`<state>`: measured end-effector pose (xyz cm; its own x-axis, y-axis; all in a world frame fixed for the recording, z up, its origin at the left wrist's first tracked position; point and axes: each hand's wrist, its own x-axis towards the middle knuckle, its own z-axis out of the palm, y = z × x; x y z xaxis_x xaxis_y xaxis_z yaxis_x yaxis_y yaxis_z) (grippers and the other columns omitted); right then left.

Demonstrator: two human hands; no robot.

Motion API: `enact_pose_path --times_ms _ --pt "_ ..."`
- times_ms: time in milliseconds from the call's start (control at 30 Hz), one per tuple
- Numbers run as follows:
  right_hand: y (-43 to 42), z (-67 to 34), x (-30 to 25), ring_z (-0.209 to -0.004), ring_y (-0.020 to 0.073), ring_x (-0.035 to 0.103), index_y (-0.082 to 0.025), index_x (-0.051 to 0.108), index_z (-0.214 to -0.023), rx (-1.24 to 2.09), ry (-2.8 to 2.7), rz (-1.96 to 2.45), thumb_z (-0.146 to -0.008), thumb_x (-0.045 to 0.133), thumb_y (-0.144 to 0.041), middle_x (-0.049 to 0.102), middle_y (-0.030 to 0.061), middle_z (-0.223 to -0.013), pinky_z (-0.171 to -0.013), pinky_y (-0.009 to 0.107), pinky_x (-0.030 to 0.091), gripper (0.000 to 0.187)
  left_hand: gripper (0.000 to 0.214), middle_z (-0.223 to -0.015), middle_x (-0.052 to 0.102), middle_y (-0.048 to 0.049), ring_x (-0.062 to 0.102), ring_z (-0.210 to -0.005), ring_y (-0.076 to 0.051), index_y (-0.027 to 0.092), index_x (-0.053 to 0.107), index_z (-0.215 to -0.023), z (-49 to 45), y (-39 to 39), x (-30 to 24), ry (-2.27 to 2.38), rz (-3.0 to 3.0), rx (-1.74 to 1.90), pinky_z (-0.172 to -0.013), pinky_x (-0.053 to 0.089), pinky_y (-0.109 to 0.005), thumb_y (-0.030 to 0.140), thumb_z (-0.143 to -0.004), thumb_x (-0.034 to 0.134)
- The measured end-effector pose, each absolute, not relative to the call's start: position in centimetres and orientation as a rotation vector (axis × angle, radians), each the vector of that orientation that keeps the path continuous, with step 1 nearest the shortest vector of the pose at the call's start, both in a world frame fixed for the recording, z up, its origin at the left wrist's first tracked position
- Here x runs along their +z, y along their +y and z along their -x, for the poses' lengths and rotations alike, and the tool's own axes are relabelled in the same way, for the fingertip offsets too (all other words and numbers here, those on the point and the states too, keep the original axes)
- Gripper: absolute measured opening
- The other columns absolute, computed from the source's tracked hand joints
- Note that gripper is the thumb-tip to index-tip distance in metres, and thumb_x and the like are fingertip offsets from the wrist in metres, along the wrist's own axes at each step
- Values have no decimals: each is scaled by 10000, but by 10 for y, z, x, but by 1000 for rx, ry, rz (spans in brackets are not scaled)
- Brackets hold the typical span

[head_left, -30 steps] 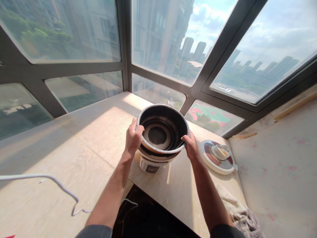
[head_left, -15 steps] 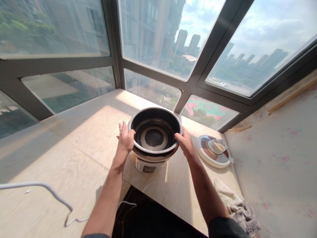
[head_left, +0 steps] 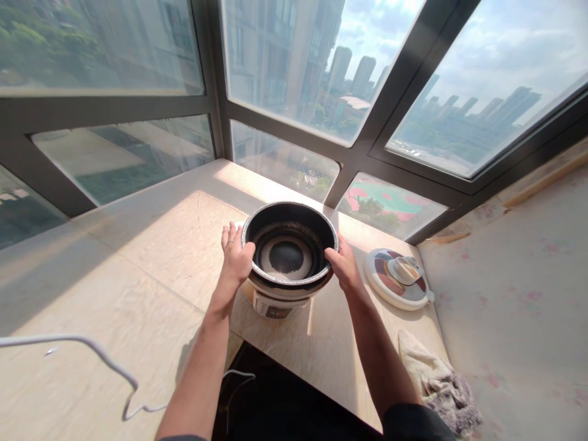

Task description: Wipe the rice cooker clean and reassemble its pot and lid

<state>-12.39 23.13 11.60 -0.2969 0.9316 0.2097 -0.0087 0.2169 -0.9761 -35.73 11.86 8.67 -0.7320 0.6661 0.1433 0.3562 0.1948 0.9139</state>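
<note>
Between my two hands is a black inner pot [head_left: 285, 256] with a bright metal rim, its dark inside facing me. My left hand [head_left: 237, 257] grips the rim on the left, thumb over the edge and fingers along the outside. On the other side my right hand [head_left: 343, 260] clasps the rim the same way; its fingers are mostly hidden behind the pot. Directly below stands the white rice cooker body [head_left: 278, 306] with a control panel on its front. Whether the pot still touches the cooker, I cannot tell.
A round lid [head_left: 399, 278] with a knob lies on the stone ledge [head_left: 151, 269], right of the cooker. Nearer me is a crumpled cloth [head_left: 438, 383] by the papered wall. A white cord [head_left: 98, 355] runs across the left. Framed windows [head_left: 294, 138] border the ledge.
Both hands keep hold of the pot at its rim. The pot's position over the cooker looks nearly the same; the whole view has shifted slightly.
</note>
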Motion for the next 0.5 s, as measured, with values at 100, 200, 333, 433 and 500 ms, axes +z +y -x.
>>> enact_pose_path --times_ms 100,200,333,433,500 --pt "229 125 114 -1105 301 679 -215 725 -1186 1133 -1601 990 -631 587 -188 772 26 -1150 -1096 475 491 572 762 -1670 413 -197 181 -1629 -397 93 579 -1477 359 118 81 2192 -1071 1555 -1346 117 -566 232 -728 582" --pt "231 123 109 -1220 320 658 -217 733 -1184 1091 -1588 1010 -621 617 -186 770 44 -1204 -1167 482 447 576 777 -1637 464 -190 189 -1627 -395 103 583 -1473 360 117 77 2197 -1148 1575 -1346 125 -569 243 -709 579" --pt "236 120 101 -1267 339 649 -212 736 -1175 1126 -1592 971 -622 641 -183 773 58 -1215 -1185 511 446 563 789 -1616 495 -175 213 -1620 -391 115 582 -1478 360 117 73 2212 -1193 1587 -1346 143 -563 269 -704 564" --pt "239 118 95 -1347 344 611 -205 685 -1304 1121 -1545 978 -607 676 -174 708 83 -1386 -1236 533 387 698 789 -1619 498 -164 231 -1614 -396 127 578 -1484 360 117 71 2218 -1209 1599 -1343 148 -575 280 -710 559" --pt "240 117 91 -1392 342 580 -196 639 -1374 1120 -1551 979 -611 687 -174 667 101 -1452 -1256 533 357 765 801 -1634 478 -168 231 -1614 -394 113 560 -1500 360 117 71 2221 -1216 1601 -1343 152 -569 292 -719 553"
